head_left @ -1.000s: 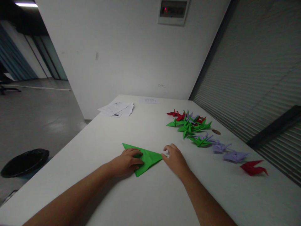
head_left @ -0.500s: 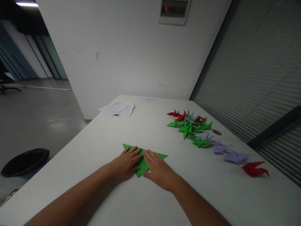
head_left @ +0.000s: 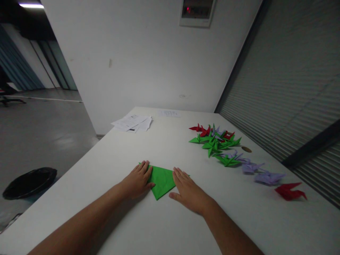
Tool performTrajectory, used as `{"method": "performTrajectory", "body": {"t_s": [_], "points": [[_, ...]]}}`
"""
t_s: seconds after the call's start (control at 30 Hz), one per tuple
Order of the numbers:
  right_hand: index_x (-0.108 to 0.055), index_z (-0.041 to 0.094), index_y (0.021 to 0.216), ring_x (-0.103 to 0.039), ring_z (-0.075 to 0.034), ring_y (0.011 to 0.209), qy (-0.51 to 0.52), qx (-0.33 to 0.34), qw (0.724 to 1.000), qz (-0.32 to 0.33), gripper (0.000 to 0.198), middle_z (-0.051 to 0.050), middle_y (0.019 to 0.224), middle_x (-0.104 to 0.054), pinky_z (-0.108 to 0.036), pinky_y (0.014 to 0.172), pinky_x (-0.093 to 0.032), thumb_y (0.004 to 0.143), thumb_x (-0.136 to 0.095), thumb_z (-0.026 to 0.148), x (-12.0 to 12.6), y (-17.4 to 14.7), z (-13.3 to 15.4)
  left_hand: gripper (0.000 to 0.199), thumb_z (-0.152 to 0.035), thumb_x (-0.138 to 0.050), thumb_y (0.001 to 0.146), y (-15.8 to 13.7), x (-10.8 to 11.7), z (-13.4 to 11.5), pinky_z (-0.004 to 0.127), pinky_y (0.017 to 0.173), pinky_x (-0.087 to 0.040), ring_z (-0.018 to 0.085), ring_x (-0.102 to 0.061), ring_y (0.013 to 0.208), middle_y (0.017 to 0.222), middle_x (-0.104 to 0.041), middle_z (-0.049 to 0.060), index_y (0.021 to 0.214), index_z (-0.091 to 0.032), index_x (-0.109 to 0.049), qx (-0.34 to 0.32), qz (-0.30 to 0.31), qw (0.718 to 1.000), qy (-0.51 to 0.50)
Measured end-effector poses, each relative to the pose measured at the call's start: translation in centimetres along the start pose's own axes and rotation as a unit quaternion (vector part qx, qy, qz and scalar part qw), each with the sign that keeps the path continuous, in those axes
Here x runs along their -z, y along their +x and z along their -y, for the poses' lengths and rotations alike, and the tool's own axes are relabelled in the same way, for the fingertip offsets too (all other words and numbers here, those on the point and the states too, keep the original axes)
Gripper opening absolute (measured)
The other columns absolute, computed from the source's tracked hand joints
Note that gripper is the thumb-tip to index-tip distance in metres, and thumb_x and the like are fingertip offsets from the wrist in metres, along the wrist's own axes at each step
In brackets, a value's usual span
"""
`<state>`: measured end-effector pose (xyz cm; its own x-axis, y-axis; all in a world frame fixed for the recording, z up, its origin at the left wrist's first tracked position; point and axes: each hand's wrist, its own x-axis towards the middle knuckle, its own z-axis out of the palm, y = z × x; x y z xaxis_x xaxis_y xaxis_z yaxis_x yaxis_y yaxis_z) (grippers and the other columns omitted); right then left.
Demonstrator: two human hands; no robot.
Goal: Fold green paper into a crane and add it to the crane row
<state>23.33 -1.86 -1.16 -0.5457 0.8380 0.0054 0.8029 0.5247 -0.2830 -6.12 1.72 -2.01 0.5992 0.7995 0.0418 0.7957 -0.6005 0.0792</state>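
I have the green paper (head_left: 162,182) flat on the white surface (head_left: 159,226), one corner pointing toward the camera. Left hand (head_left: 138,179) and right hand (head_left: 189,189) lie on its opposite sides, each grip open, palm downward (the paper cranes (head_left: 212,144) rest apart, farther right).

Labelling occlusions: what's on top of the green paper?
On the green paper: the left hand at its left side, the right hand at its right. Its middle shows; the parts under both hands are covered.
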Motion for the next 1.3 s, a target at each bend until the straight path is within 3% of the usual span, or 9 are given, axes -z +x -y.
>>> {"method": "performTrajectory", "body": {"t_s": [0.17,0.57,0.93,1.13,1.3], "points": [[-0.029,-0.001,0.16,-0.017,-0.037,0.158,-0.026,-0.063,0.998,0.013,0.089,-0.027,0.167,-0.018,-0.054,0.128,-0.023,0.1,-0.048,0.063,1.0,-0.1,-1.4,0.074,-0.055,-0.046,0.102,0.1,0.3,0.2,0.059,0.119,-0.035,0.047,-0.027,0.153,0.164,-0.028,0.032,0.157,-0.005,-0.038,0.025,0.01,1.0,0.008],[-0.027,-0.006,0.159,-0.014,-0.036,0.158,-0.048,-0.129,0.99,0.03,0.099,-0.028,0.167,-0.017,-0.049,0.129,-0.017,0.098,-0.042,0.07,1.9,-0.2,-1.7,0.081,-0.065,-0.045,0.099,-0.2,0.3,1.4,0.063,0.117,-0.035,0.049,-0.027,0.152,0.164,-0.029,0.03,0.158,-0.009,-0.04,0.058,0.01,0.998,0.037],[-0.028,-0.004,0.16,-0.014,-0.037,0.158,-0.033,-0.128,0.991,0.011,0.101,-0.028,0.167,-0.015,-0.052,0.128,-0.018,0.096,-0.042,0.073,1.1,-0.3,-2.6,0.08,-0.066,-0.051,0.096,-0.7,-0.5,2.7,0.063,0.116,-0.036,0.047,-0.033,0.15,0.159,-0.039,0.031,0.152,-0.008,-0.05,0.067,-0.033,0.994,0.082],[-0.026,-0.008,0.158,-0.013,-0.037,0.158,-0.033,-0.135,0.99,0.018,0.103,-0.029,0.167,-0.014,-0.051,0.129,-0.017,0.096,-0.041,0.072,1.4,-0.2,-2.1,0.078,-0.062,-0.049,0.099,-0.7,0.4,3.2,0.06,0.117,-0.036,0.045,-0.034,0.15,0.159,-0.037,0.031,0.152,-0.005,-0.048,0.078,0.005,0.994,0.072],[-0.027,-0.007,0.159,-0.014,-0.037,0.158,-0.033,-0.131,0.991,0.012,0.104,-0.028,0.167,-0.015,-0.05,0.129,-0.018,0.096,-0.039,0.075,1.2,-0.2,-2.4,0.069,-0.055,-0.052,0.1,-0.5,0.6,4.2,0.056,0.115,-0.041,0.041,-0.041,0.148,0.157,-0.043,0.03,0.149,-0.007,-0.051,0.08,-0.004,0.996,0.038]]}}
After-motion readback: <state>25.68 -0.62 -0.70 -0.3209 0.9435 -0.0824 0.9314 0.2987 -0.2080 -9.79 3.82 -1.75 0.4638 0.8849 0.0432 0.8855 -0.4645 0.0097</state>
